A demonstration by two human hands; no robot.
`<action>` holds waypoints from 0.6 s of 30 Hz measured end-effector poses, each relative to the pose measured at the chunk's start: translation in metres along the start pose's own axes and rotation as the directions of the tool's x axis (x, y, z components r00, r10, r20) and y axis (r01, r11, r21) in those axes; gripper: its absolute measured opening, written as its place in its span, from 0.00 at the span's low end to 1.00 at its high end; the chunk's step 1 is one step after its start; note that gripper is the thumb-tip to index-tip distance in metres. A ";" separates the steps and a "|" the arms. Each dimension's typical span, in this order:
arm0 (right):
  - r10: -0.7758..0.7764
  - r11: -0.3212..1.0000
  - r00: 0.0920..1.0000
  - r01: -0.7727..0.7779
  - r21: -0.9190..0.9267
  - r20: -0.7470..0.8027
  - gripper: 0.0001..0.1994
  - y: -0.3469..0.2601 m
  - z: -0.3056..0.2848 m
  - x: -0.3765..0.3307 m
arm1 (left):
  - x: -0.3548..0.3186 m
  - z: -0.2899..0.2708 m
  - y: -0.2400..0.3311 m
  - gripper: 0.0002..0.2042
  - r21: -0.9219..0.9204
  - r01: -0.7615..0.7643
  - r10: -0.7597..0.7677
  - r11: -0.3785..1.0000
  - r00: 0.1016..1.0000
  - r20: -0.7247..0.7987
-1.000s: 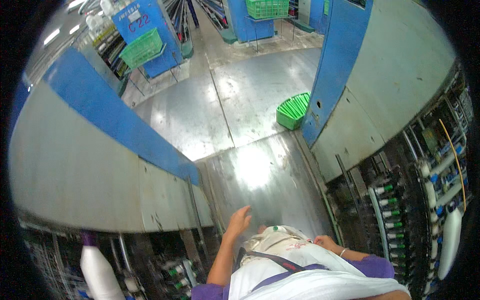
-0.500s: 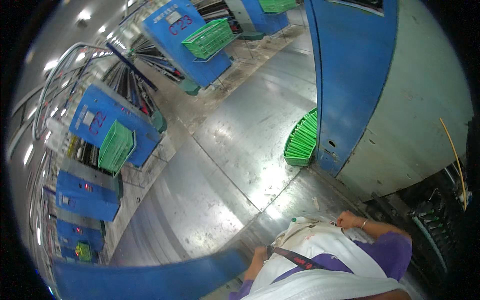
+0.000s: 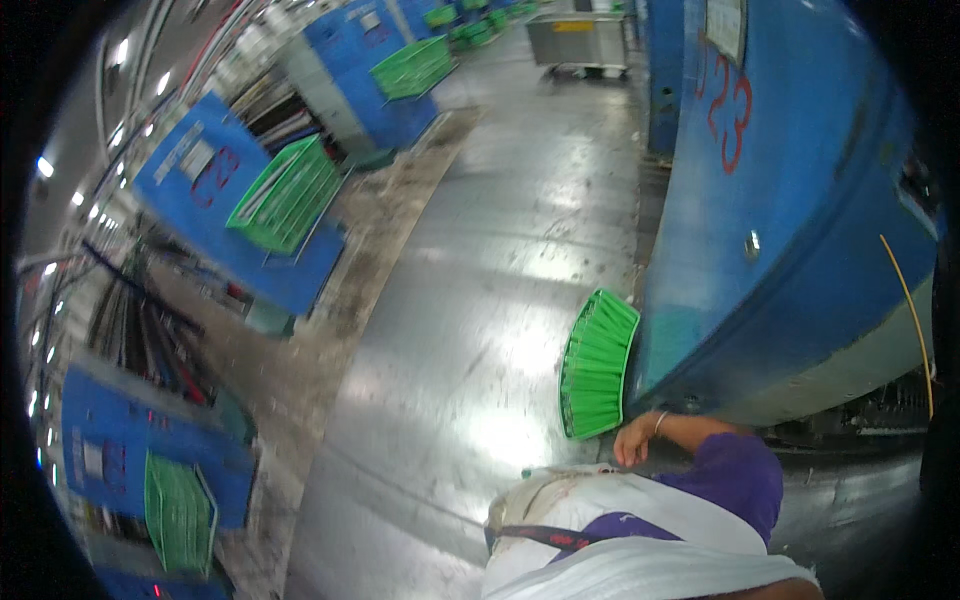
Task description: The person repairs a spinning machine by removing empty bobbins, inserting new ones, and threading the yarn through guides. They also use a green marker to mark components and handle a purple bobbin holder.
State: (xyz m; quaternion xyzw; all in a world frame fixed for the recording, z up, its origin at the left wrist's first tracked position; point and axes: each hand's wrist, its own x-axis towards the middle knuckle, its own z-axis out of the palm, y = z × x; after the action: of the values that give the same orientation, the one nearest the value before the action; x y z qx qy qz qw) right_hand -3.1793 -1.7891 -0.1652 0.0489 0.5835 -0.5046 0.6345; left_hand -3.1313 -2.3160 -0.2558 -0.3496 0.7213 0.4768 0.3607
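My right hand (image 3: 632,440) hangs in front of my white apron (image 3: 590,500), with its fingers loosely apart and nothing visible in them. A bracelet circles that wrist, below a purple sleeve (image 3: 735,485). Just beyond the hand, a green basket (image 3: 567,415) stands on the floor, packed with slim green tubes (image 3: 600,365). The hand appears apart from the basket. My left hand is out of view. A dark strap (image 3: 545,537) with red marks lies across the apron.
A tall blue machine cabinet (image 3: 760,230) rises along the right, close to the basket. On the left, blue machine ends (image 3: 215,200) carry green wire baskets (image 3: 290,195). A metal cart (image 3: 578,42) stands far down the steel-plated aisle (image 3: 430,330).
The view has turned and moved forward along the aisle, bringing the tube basket closer. My right hand has left the apron's front and loosened; my left hand has gone out of view.
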 end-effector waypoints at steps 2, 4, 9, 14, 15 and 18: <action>-0.013 1.000 1.000 0.013 -0.007 -0.026 0.09 -0.023 -0.015 0.002 | 0.045 -0.038 0.096 0.06 -0.097 -0.051 0.047 0.994 0.998 -0.048; 0.009 0.999 0.995 -0.005 0.037 -0.101 0.11 -0.037 -0.029 0.005 | 0.094 -0.080 0.213 0.06 -0.129 -0.189 0.164 0.974 0.970 -0.179; -0.167 0.839 0.930 0.308 0.449 -0.326 0.06 -0.061 -0.094 0.028 | 0.215 -0.093 0.551 0.09 0.274 -0.526 0.566 0.805 0.819 -0.092; -0.177 0.875 0.969 0.236 0.422 -0.173 0.07 -0.127 -0.263 0.022 | 0.261 0.037 0.745 0.14 -0.268 -0.767 0.811 0.583 0.568 0.136; -0.106 0.933 0.980 0.157 0.324 -0.168 0.10 -0.141 -0.297 0.010 | 0.265 0.062 0.760 0.16 -0.233 -0.763 0.797 0.603 0.564 0.215; 0.023 0.955 0.966 0.056 0.292 -0.258 0.13 -0.181 -0.361 -0.031 | 0.281 0.108 0.768 0.23 0.377 -0.463 0.338 0.803 0.873 0.352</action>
State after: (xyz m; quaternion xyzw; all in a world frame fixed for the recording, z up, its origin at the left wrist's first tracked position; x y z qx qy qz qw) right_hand -3.5497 -1.6241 -0.1592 0.2041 0.5792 -0.5810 0.5341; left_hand -3.9016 -2.0290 -0.1918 -0.0272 0.8137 0.4055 0.4156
